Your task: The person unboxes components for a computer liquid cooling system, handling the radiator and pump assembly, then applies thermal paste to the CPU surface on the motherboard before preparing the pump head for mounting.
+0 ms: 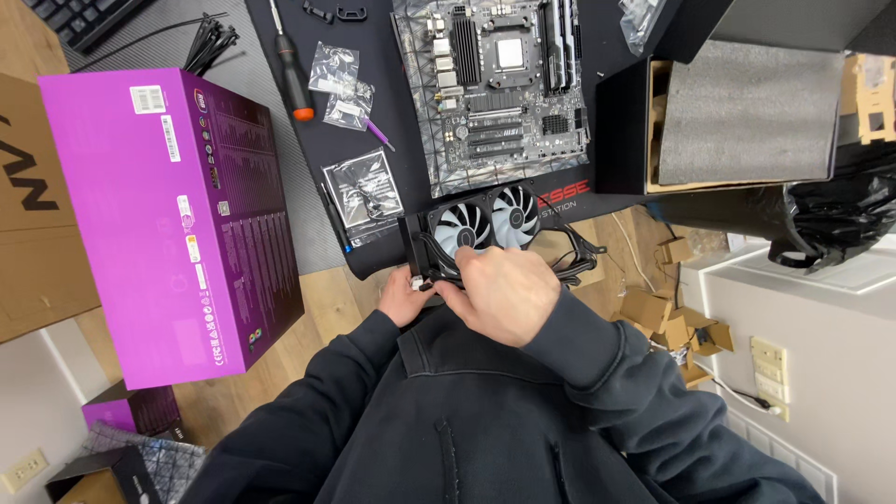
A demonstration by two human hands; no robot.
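1. The right hand (501, 291) curls its fingers closed over the near edge of a black twin-fan radiator with white blades (485, 229), held at the edge of the black desk mat (373, 140).
2. The left hand (403, 297) pinches the radiator's left end, fingertips together on a small white connector (417, 281).
3. A purple cardboard box (168, 215) stands to the left; a grey motherboard (499, 84) lies beyond.

Right hand (499, 289) covers the twin-fan cooler's (485, 229) near edge; left hand (403, 299) half hidden beneath; keyboard (84, 19) cropped by frame.
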